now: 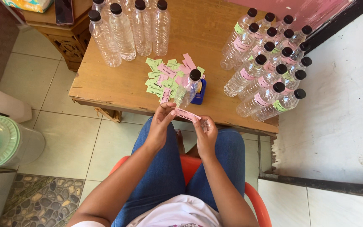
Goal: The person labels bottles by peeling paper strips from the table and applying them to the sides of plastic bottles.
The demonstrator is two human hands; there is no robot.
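Seen from above, the left hand (161,122) and the right hand (205,130) each pinch one end of a small pink paper label strip (186,114), holding it taut between them just below the near edge of the brown wooden table (106,84). Just beyond, a clear plastic bottle with a black cap (188,88) stands against a small blue holder (200,92), beside a loose pile of pink and green paper labels (164,77). The strip could curl, stick to the fingers or tear if pulled unevenly. A knock could topple the crowded labelled bottles (269,67) on the right. Whether the strip has a peel-off backing is unclear; the unlabelled bottles (127,29) are cut off at top.
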